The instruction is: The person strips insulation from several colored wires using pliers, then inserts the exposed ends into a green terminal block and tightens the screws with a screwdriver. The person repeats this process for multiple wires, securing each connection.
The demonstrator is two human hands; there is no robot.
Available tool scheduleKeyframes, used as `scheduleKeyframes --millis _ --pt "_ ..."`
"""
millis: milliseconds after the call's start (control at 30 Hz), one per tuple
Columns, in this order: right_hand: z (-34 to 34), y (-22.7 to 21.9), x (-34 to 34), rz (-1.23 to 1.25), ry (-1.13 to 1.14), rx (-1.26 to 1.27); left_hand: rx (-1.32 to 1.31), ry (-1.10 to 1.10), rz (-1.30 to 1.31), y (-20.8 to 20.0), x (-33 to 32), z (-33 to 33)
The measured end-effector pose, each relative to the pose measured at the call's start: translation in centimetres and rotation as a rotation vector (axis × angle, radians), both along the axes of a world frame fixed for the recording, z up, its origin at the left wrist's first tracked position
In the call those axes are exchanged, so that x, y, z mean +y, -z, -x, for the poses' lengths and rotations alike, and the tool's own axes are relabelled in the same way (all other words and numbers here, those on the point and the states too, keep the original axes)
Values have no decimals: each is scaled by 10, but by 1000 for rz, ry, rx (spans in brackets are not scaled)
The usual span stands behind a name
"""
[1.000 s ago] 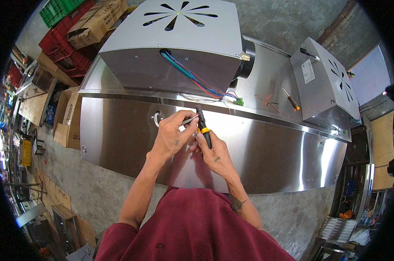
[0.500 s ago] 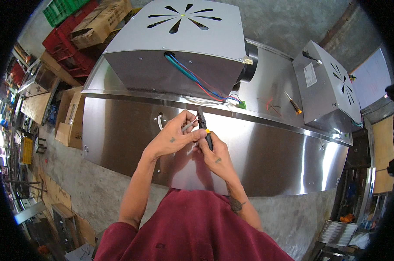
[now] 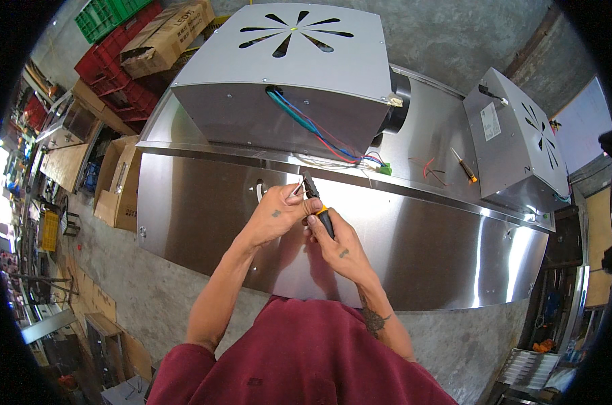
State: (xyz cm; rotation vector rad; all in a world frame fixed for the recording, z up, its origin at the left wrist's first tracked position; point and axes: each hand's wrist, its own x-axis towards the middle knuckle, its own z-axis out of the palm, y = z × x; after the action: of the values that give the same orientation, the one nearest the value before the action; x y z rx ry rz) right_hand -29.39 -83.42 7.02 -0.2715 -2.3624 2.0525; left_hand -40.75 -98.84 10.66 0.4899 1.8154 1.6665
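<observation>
Two fan boxes on steel hood

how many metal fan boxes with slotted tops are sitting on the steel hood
2. The large fan box sits on the steel hood just beyond the hands, coloured wires trailing from its front. The smaller fan box sits at the hood's right end. None seems hidden.

the concrete floor carries a long steel hood lying flat. on the hood's far part sit a big fan box at left and a small fan box at right, with a screwdriver between them. far left on the floor, cardboard boxes and crates.
</observation>
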Motion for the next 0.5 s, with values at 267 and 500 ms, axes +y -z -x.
scheduleKeyframes --millis 267,500 --pt "7 13 -10 223 174 0 55 -277 -53 43 3 12" --pt "2 11 -10 161 142 20 -43 -313 -3 40 9 12"
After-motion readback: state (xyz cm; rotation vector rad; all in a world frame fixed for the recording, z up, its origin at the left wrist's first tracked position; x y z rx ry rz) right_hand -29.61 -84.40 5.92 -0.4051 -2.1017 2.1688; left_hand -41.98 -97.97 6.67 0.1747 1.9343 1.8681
